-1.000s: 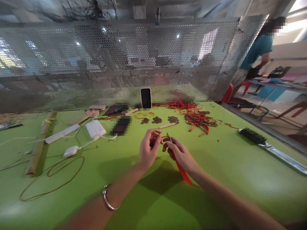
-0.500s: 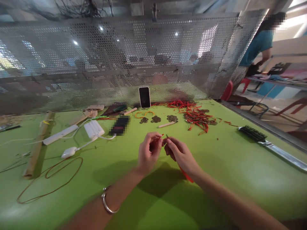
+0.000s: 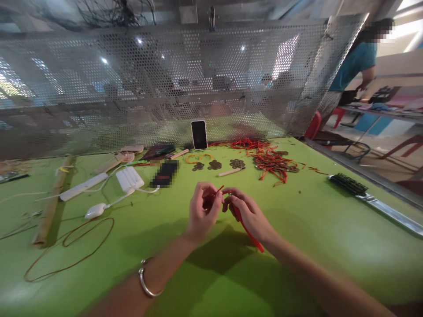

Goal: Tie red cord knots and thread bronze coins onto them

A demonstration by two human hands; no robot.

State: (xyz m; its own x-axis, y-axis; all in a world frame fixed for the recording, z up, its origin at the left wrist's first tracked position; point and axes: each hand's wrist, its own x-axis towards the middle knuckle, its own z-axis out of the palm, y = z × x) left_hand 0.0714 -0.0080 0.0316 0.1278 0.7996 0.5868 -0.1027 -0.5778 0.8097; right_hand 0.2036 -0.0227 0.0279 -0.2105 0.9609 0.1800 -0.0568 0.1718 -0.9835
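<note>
My left hand (image 3: pixel 203 209) is closed in a pinch on a thin red cord (image 3: pixel 220 189), whose end pokes up past the thumb tip. Close beside it, my right hand (image 3: pixel 246 209) is wrapped round a slim red-handled tool (image 3: pixel 251 236); its handle slants out below the palm. A small metal tip shows near the right fingertips, but the tool's kind cannot be made out. Both hands hover over the green table (image 3: pixel 158 246), fingertips nearly touching. Just beyond them lie small clusters of bronze-coloured coins (image 3: pixel 214 164) and a pale stick (image 3: pixel 231 172).
Red cords with coins (image 3: pixel 274 162) are heaped at the back right. A black brush (image 3: pixel 350 184) lies right. On the left are a bamboo piece (image 3: pixel 49 211), a white power strip (image 3: pixel 130 178) and cables. A phone (image 3: pixel 199 134) stands before the perforated metal screen (image 3: pixel 148 88). A person (image 3: pixel 357 66) bends beyond.
The right hand has turned slightly, baring more of the red handle. The metal tip has dipped towards the fingers. More of the red cord now shows above the left thumb.
</note>
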